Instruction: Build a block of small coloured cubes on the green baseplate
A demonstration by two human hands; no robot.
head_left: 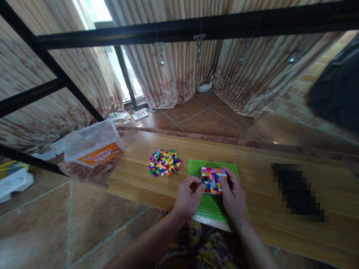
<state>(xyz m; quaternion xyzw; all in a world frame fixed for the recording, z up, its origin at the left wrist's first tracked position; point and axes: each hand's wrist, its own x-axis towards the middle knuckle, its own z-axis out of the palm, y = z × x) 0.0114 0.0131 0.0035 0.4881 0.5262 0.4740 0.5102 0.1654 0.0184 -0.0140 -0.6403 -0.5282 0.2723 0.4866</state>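
A flat block of many small multicoloured toy bricks [213, 180] is held above a green studded baseplate [210, 208]. My right hand [233, 193] grips the block along its right side, thumb on top and fingers round the far edge. At the block's near left corner, my left hand [189, 195] is closed in a pinch, thumb and forefinger together. Whatever may be between those fingertips is too small to make out. A loose heap of small coloured bricks [164, 162] lies on the wooden table, left of the baseplate.
The low wooden table [136, 180] runs across the view. A pixelated black shape [298, 191] lies at its right. Beyond its left end stands a clear plastic box [93, 143] with an orange label. A black metal frame [171, 30] crosses above, before striped curtains [181, 72].
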